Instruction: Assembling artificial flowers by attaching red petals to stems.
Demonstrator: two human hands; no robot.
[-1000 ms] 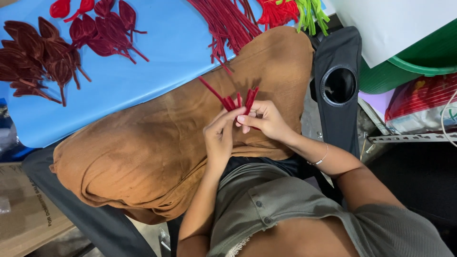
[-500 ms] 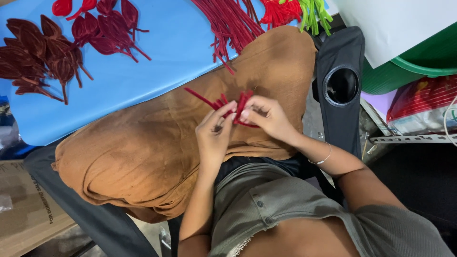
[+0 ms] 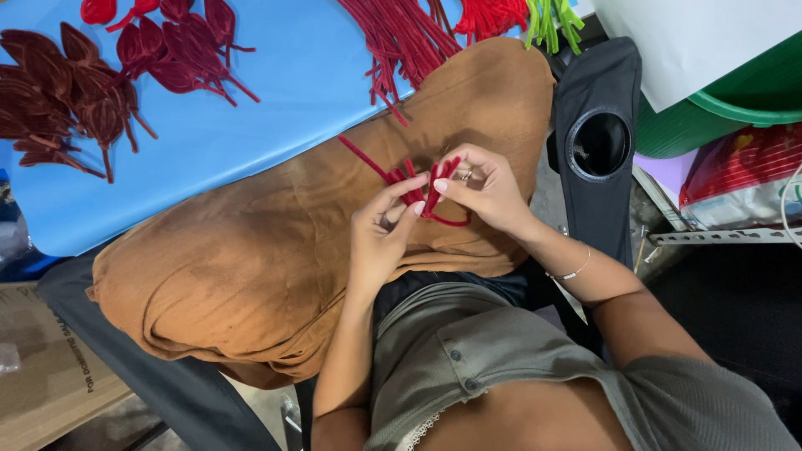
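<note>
Left hand [image 3: 380, 234]: fingers [image 3: 399, 197] are closing together on a small bundle of red fuzzy stems [image 3: 415, 185], pinching it low down, thumb and forefinger meeting at the bundle's base.

Right hand [image 3: 484, 188]: fingers [image 3: 444, 184] are clamping on the same bundle from the 3 o'clock side, forefinger tip pressing a bent stem against the others; a ring is showing on one finger.

Bundle position: sitting between both hands, above the lap on the tan cloth [image 3: 276, 250]; one long stem is trailing off toward 10 o'clock, and a loop is curving out under the right hand.

Risk, slip: judging by the narrow pinch, the short stem tips fanning toward 12 o'clock are likely to splay or drop out if either grip is loosening.

Risk, snag: the trailing long stem is lying on the cloth and could be catching there, pulling the bundle askew.

Worktop [image 3: 276, 92]: blue sheet at 11 o'clock, carrying dark red leaf shapes [image 3: 75, 92] at 10 o'clock and loose red stems [image 3: 397, 38] at 12 o'clock, with bright red and green stems [image 3: 526, 17] just beside them.

Cup holder [image 3: 598, 144]: round black recess in the chair arm at 2 o'clock, appearing empty.

Green tub [image 3: 735, 100]: at 2 o'clock, contents hidden under a white sheet [image 3: 693, 38].

Red-and-white packet [image 3: 739, 179]: lying at 3 o'clock, contents not discernible.
</note>
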